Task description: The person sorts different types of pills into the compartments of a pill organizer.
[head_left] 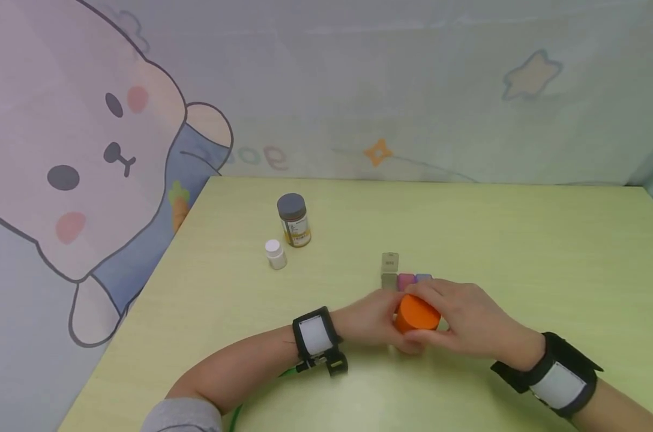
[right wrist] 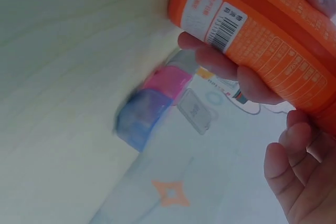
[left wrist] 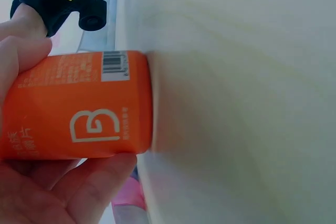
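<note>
An orange bottle [head_left: 417, 314] with a round orange top stands between both hands, its base right at the tabletop. White print and a barcode show on its side in the wrist views. My left hand [head_left: 371, 318] grips the bottle's body, fingers along the far side and thumb along the near side. Around the top curls my right hand [head_left: 469, 318], thumb on the near side. Just beyond the hands lies a small pill box with grey, pink and blue compartments [right wrist: 168, 81]; its grey lid [head_left: 390, 262] is raised, and the hands partly hide the box.
Farther left on the pale wood table [head_left: 521, 240] are a small white bottle [head_left: 275, 254] and a brown jar with a dark lid [head_left: 294, 221]. A printed cloth backdrop [head_left: 440, 90] rises behind the table. A green cable [head_left: 237, 415] runs beneath the left forearm.
</note>
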The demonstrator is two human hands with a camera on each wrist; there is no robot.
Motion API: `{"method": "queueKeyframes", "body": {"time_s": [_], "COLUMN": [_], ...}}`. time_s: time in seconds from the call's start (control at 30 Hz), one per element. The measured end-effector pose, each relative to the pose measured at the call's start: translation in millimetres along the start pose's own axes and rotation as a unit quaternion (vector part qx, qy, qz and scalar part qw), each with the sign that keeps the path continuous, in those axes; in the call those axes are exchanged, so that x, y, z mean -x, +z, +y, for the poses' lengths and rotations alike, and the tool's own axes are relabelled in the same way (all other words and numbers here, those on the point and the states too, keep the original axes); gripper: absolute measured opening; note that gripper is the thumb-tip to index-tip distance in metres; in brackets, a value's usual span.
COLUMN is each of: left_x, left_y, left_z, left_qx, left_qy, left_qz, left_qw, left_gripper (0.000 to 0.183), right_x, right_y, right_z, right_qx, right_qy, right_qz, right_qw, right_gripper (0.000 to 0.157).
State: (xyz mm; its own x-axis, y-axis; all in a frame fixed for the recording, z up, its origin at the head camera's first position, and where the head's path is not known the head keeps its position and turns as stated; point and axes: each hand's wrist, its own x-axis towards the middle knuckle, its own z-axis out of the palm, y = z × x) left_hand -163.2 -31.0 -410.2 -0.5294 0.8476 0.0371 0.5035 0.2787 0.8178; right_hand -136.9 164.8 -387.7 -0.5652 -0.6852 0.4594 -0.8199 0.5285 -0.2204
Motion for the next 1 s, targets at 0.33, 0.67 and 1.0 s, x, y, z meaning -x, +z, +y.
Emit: {"method": "queueKeyframes", "body": {"time_s": [0.33,0.67,1.0], "left_x": [0.0,1.4,3.0], "left_y": [4.8,3.8,2.7], "left_z": [-1.1,0.8,1.1], "left_qx": [0.010,-0.007,-0.010], "left_qy": [-0.003,-0.012,-0.008], "left_qz": [0.012,0.014,0.019], "left_qw": [0.9999,0.9998,0.9997], "left_gripper": [0.039,0.043,0.045], "right_x": [15.6,31.8,26.4], "right_y": [-8.2,-7.9,0.1], "right_z": [18.7,3.9,-20.9], "right_qx": [-0.107,-0.277,-0.363], "right_qy": [0.148,0.110,0.159], "right_qz": [-0.020,0.051,-0.050], "right_qw": [0.983,0.953,0.917], "right_gripper": [0.080,0.048,0.074]}}
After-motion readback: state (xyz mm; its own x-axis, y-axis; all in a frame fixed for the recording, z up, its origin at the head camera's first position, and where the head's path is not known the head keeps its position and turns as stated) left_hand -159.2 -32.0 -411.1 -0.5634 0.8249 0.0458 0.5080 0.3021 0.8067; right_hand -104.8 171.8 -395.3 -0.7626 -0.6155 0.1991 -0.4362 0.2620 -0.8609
